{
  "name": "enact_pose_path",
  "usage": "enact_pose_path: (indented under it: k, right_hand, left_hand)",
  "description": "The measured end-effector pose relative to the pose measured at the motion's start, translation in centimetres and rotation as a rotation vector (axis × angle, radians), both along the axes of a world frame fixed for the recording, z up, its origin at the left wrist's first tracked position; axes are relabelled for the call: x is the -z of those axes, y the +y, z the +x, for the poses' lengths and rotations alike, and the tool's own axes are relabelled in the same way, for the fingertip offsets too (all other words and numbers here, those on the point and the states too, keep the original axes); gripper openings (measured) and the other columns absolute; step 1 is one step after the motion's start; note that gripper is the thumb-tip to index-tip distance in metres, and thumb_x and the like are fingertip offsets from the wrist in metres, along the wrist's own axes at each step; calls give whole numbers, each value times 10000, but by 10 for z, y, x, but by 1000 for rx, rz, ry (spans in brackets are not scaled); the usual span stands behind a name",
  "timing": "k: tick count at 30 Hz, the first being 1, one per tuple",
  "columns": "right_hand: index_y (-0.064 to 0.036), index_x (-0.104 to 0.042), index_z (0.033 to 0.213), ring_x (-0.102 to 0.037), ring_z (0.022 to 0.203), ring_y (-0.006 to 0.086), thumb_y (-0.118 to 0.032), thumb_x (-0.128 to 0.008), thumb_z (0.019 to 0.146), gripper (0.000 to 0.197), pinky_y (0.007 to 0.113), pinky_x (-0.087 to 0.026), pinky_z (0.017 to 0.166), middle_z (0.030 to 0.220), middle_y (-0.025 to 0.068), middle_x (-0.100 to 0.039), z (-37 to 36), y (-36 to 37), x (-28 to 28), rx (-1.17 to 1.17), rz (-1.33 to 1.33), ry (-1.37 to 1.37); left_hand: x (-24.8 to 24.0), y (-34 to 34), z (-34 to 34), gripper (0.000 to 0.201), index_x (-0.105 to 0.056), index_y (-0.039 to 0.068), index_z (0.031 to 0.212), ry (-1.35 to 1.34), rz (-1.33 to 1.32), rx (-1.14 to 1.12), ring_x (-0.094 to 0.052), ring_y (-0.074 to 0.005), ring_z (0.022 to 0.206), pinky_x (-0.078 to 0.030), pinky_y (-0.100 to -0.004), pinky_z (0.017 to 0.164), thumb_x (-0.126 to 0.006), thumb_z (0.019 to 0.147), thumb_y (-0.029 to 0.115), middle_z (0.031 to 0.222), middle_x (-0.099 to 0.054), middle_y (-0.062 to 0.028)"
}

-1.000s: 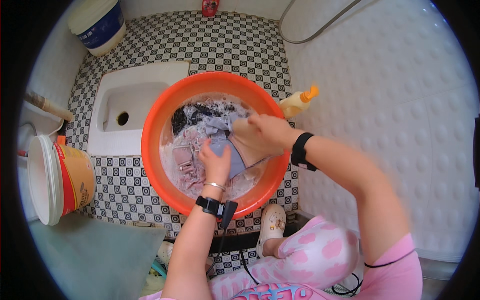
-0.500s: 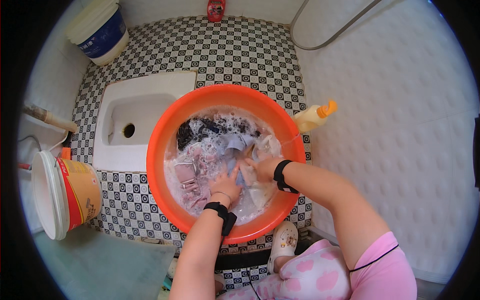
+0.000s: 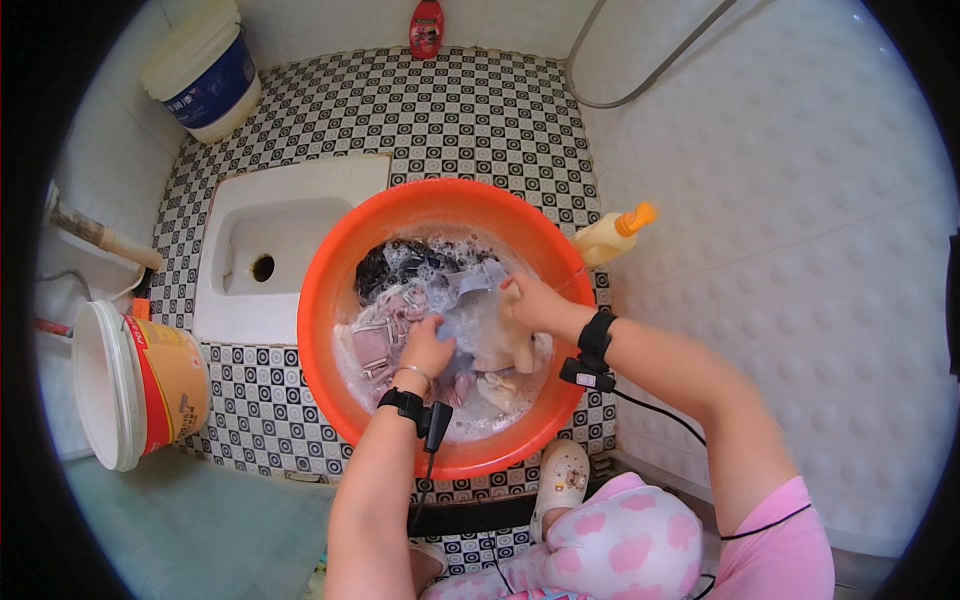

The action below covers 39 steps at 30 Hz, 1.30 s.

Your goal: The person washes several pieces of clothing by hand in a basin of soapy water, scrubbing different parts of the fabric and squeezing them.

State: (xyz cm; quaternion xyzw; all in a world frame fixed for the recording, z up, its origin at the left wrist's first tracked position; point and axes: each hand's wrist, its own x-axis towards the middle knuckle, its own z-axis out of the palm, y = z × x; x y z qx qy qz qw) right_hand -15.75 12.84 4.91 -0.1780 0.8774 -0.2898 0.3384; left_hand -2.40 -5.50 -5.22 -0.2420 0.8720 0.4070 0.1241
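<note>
Pinching the beige-and-blue cloth point(image 3: 494, 340) with curled fingers, the right hand point(image 3: 537, 303) is inside the rim of an orange tub point(image 3: 472, 462). The cloth lies between the two hands, partly in the sudsy water. Bent fingers of the left hand point(image 3: 428, 352) meet its bluish side; whether they grip it, I cannot tell. Pink clothes point(image 3: 372, 346) lie to the left, dark clothes point(image 3: 373, 272) toward the far side. Just right of the tub is a pump bottle point(image 3: 604, 240); a squat toilet point(image 3: 222, 310) is on the left.

Left fingers point(image 3: 431, 323) and right fingers point(image 3: 514, 287) curl, apart.
</note>
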Motion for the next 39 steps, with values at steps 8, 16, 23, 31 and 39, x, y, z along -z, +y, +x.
enact_pose_path:
  k: [8, 16, 23, 31, 39]
  right_hand:
    - [-68, -509, 913, -486, 603, 194, -85, -397, 903, 114, 344, -389, 469, 777, 88, -521, -57, -101, -67, 810, -642, -393]
    - [40, -606, 954, -663, 783, 363, -97, -557, 797, 215, 432, -516, 722, 892, 242, -662, -113, -9, 79, -88, 253, 815]
    - [-50, -464, 1282, -549, 1002, 435, -224, -673, 737, 609, 459, -473, 880, 1150, 252, -520, 28, -31, 38, -152, 130, 451]
    - [-183, -464, 1318, -528, 1076, 412, -154, -630, 792, 553, 457, -457, 924, 1213, 199, -485, 38, 7, 69, -443, 249, 251]
    - [-117, -595, 1105, -568, 1024, 372, -60, -585, 752, 357, 451, -475, 848, 1083, 149, -590, 31, -2, 72, -239, 80, 399]
  left_hand:
    - [-32, 22, -11, 456, -537, -44, 1193, -84, 431, 29, -617, -329, 1025, -476, -360, 855, -610, 809, 190, 1138, -630, -206]
    - [-35, 61, -62, 657, -332, -11, 1362, 137, 709, -122, -569, -169, 765, -489, -289, 635, -661, 820, 161, 968, -610, -114]
    - [-35, 35, 17, 754, -277, 80, 1441, 306, 36, -369, -292, -516, 1280, -324, -466, 1064, -629, 777, 144, 1498, -189, -249]
    - [-45, 40, 17, 634, -468, 253, 1351, -17, -483, 217, -389, -490, 1207, -327, -560, 1015, -643, 742, 241, 1475, -302, -202]
    - [-10, 17, -8, 638, -394, 88, 1356, 111, 353, -358, -523, -304, 1140, -433, -398, 942, -603, 868, 442, 1345, -454, -188]
